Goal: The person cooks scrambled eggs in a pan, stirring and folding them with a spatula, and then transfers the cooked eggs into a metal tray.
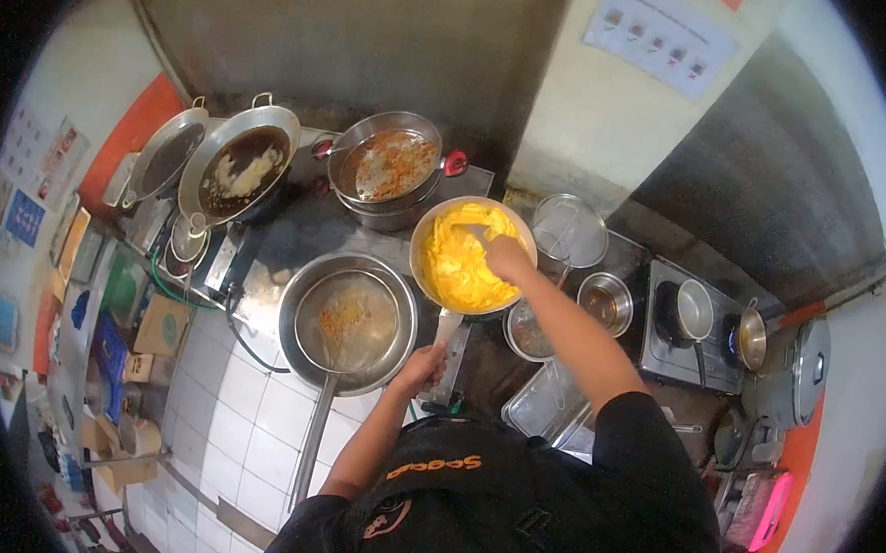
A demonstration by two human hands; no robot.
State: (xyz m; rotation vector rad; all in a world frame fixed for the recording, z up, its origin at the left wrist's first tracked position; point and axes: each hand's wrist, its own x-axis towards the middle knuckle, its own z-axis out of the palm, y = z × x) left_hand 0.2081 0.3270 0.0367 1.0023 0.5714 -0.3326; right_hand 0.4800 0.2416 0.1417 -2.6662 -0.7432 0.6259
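At twelve o'clock, the pan (416,247) is holding yellow food (463,276); the left hand (421,369), fingers wrapped, is gripping its six-o'clock handle (447,327) — steadily, ideally — while the right hand (507,260), fingers curled, is holding a flat utensil (477,232), best swept low.

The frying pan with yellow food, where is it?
The frying pan is near the head view's middle, its handle in the left hand, above and right of the long-handled strainer.

"See the left forearm (367,431) from here?"
"Yes, angled forward and inward, with the left hand (421,370) curled tight at the end."
"And the right arm (582,330)?"
"Reaching farther out, slanting across the front, the right hand (509,261) closed fist-like."
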